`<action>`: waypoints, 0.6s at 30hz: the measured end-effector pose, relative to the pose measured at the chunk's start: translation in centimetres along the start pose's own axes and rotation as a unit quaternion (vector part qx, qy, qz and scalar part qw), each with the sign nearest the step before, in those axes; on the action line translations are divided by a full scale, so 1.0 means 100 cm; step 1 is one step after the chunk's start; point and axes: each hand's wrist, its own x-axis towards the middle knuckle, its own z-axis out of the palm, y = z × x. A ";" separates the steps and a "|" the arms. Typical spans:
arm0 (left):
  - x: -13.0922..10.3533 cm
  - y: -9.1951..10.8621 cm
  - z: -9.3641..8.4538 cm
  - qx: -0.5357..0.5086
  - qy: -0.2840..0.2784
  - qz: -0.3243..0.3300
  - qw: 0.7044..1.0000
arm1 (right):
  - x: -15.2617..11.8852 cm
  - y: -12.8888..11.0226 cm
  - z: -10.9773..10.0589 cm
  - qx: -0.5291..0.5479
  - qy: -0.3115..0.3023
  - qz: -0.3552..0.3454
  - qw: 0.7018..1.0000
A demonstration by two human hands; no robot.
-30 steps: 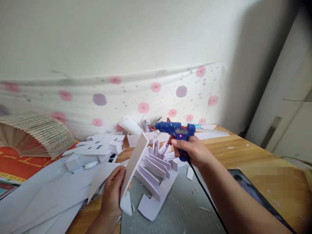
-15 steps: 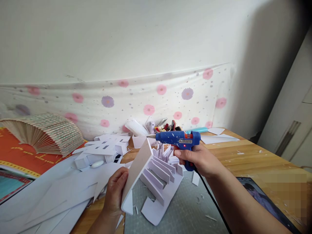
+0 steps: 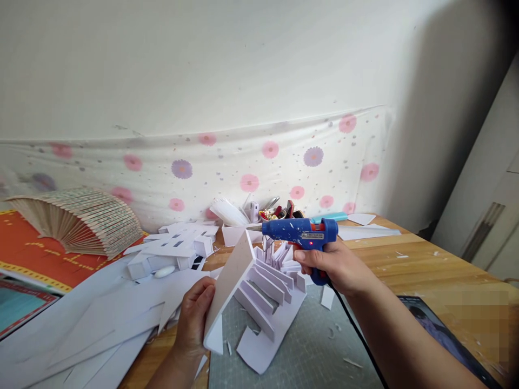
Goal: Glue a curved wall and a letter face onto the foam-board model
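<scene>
A white foam board model (image 3: 227,292) is tilted above the cutting mat, with several upright strips standing in a row on its inner face. My left hand (image 3: 195,310) grips the large panel at its left edge, thumb on the near side. In my right hand (image 3: 338,265) is a blue hot glue gun (image 3: 295,231), its red light lit and fingers round the handle. The nozzle points left, at the top corner of the panel; whether it touches, I cannot tell. A black cord runs from the handle down towards the bottom edge.
White board sheets (image 3: 97,329) lie at the left beside a folding fan (image 3: 89,221) on a red sheet. Behind the model stand a white box (image 3: 232,235) and a container of tools. A tablet (image 3: 441,335) lies at the right. Scraps dot the green cutting mat (image 3: 316,351).
The whole view has shifted very slightly. Both hands keep their holds, and the glue gun's tip stays at the panel's top corner.
</scene>
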 end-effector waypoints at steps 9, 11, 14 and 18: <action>0.002 0.000 -0.004 -0.005 -0.001 0.006 1.000 | 0.000 0.003 -0.002 0.016 -0.002 -0.024 1.000; 0.002 0.000 -0.003 -0.008 0.001 0.009 1.000 | 0.000 0.003 -0.002 0.016 -0.003 -0.026 1.000; 0.003 -0.001 -0.002 -0.020 -0.003 0.013 1.000 | -0.001 0.003 -0.004 0.017 -0.009 -0.023 1.000; 0.003 -0.001 -0.002 -0.024 -0.014 0.015 1.000 | -0.002 0.002 -0.005 0.013 -0.015 -0.016 1.000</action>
